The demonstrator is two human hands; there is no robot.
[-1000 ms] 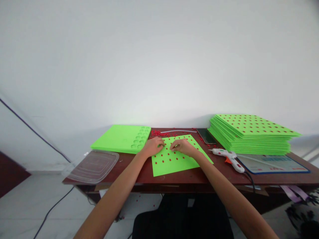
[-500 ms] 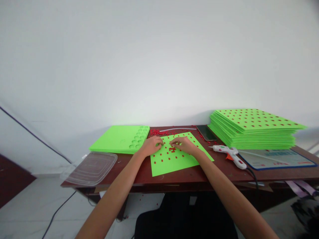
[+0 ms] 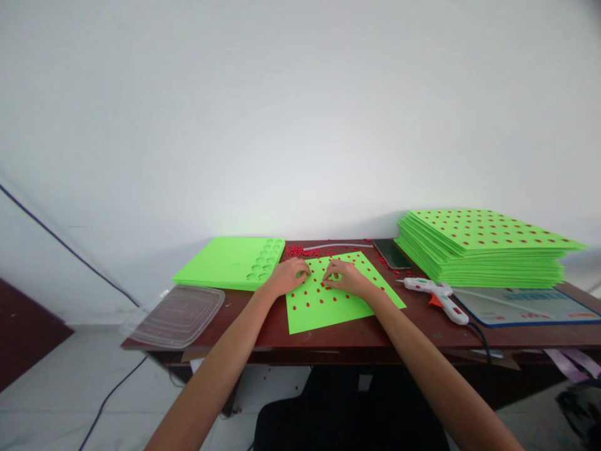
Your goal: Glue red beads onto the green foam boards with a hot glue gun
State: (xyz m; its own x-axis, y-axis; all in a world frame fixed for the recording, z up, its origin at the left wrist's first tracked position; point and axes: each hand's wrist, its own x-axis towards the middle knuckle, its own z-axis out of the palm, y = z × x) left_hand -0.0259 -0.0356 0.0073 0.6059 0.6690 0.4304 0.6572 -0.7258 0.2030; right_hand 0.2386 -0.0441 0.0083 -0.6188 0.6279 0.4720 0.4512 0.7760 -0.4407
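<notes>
A bright green sheet (image 3: 314,320) dotted with rows of small red pieces lies at a slant on the dark red table. My left hand (image 3: 290,275) rests over its left edge, the fingers curled and thumb and forefinger drawn together; whatever is between them is too small to make out. Over the middle of the sheet, my right hand (image 3: 345,279) bends down with its fingertips pinched close to the surface among the red pieces. What that pinch holds cannot be made out, and the hand covers some of the pieces under it.
Loose red pieces (image 3: 295,251) lie behind the sheet, with a phone (image 3: 392,254) nearby. At left are green sheets (image 3: 220,260) and a clear plastic lid (image 3: 181,316). At right are a white glue gun (image 3: 441,294), a tall stack of dotted sheets (image 3: 483,266) and a blue-edged mat (image 3: 521,307).
My right hand has shifted slightly toward me, now covering much of the loose red cluster on the sheet. My left hand stays at the left edge. The whole view has shifted a little.
</notes>
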